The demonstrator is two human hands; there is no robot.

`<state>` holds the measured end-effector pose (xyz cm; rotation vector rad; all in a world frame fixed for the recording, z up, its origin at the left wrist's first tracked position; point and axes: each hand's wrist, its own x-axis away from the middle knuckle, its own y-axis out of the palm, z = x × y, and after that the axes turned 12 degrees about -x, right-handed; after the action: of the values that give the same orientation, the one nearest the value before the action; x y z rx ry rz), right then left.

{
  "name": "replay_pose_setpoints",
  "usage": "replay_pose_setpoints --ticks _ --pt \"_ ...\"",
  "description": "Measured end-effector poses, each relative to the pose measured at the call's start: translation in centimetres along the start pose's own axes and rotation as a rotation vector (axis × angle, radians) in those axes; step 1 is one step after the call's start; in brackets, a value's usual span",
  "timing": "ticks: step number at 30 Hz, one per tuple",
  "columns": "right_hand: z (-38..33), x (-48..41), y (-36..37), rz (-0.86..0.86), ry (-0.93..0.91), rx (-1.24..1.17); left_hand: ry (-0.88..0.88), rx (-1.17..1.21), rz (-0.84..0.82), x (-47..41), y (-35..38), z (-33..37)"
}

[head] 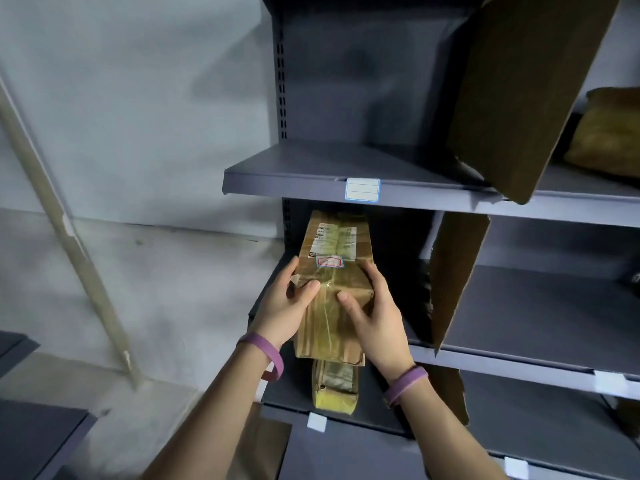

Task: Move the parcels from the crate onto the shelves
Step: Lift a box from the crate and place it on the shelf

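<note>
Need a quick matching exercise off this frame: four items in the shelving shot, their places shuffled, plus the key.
Things
1. taped brown parcel
2. yellow-ended parcel
3. padded bag
4. blank label

Places
A. on the upper shelf, right of the cardboard divider
B. stuck to the upper shelf's front edge
C. gripped by the left hand and right hand
D. lying on the lower shelf, below the hands

Pairs: 1-C, 2-D, 3-A, 4-B
</note>
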<state>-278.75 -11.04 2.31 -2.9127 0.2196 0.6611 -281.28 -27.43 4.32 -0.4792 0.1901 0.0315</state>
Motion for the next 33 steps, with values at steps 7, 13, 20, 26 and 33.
replay_pose_setpoints --ticks 7,13,20,26,33 --pt "1.9 -1.0 0.3 -0.011 0.072 0.127 0.039 -0.034 0.016 -2.3 1.7 -1.1" --pt "4.6 4.6 0.3 -0.059 -0.063 0.449 0.176 -0.113 0.05 2.9 2.5 -4.7" --pt "6.8 5.7 0.8 -0.119 0.011 0.602 0.309 -0.264 -0.024 2.8 3.0 -6.3" --pt "7.2 3.5 0.6 -0.161 0.045 0.658 0.256 -0.321 -0.107 1.0 3.2 -6.3" --pt "8.0 2.4 0.5 -0.171 0.059 0.661 0.237 -0.332 -0.137 0.0 3.4 -6.3"
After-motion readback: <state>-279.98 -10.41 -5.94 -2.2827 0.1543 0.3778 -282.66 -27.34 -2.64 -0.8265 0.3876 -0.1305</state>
